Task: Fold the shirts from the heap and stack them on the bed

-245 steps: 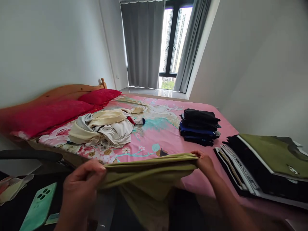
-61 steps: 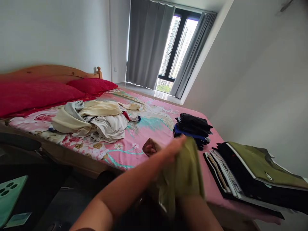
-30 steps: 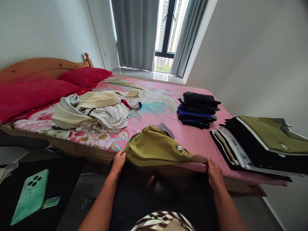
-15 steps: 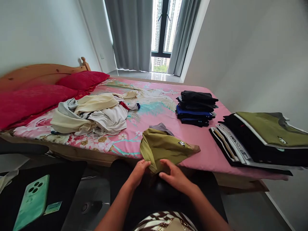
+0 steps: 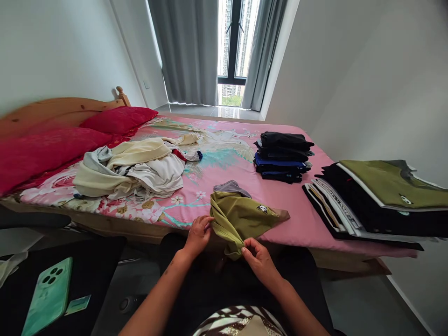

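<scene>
Pinching the creased olive garment (image 5: 245,212) by its folded edge, the right hand (image 5: 261,262) has the left hand (image 5: 198,236) nearby, fingers curled, grip unclear.

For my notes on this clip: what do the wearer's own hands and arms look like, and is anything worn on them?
The left hand and right hand are bare: no gloves, rings, watch or bracelet show. No sleeves cover the visible forearms; the left forearm bears small faint marks near the wrist. Between them shows a brown-and-white striped garment with glittery specks.
</scene>
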`<state>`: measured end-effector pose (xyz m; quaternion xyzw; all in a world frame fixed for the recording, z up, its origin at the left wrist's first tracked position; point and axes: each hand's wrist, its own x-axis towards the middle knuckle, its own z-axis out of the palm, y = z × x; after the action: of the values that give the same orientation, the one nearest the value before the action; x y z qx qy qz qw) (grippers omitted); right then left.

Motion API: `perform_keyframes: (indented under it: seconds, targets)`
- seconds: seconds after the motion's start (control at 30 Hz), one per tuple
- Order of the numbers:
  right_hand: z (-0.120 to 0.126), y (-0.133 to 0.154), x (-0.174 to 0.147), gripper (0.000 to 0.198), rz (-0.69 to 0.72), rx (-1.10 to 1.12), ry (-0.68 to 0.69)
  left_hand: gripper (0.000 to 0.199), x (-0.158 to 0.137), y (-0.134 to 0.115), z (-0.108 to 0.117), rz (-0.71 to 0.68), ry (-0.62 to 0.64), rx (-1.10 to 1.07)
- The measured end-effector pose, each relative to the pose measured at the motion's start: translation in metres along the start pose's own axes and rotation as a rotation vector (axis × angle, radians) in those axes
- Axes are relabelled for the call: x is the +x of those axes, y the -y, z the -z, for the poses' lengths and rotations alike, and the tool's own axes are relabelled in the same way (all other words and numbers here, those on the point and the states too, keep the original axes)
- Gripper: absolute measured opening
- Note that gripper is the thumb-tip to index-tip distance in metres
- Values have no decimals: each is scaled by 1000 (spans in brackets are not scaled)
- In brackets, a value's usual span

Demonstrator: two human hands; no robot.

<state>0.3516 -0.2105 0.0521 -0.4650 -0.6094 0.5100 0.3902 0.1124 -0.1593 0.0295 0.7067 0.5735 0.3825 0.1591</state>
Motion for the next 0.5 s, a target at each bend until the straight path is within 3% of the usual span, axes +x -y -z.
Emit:
perform_keyframes:
  seconds: [0.13, 0.27, 0.37, 0.5]
  targets:
    - [5, 1, 1, 24, 15, 15, -24, 17, 15, -6, 8, -115, 59, 135]
    - [20, 12, 8, 27, 35, 69, -183, 11, 34, -28, 31, -252, -55, 33]
    - [31, 32, 20, 28, 67, 113, -303, 7, 49, -54, 49, -190, -188, -56]
    - [47, 68, 43, 28, 145, 107, -360, 10, 69, -97, 66, -80, -283, -267]
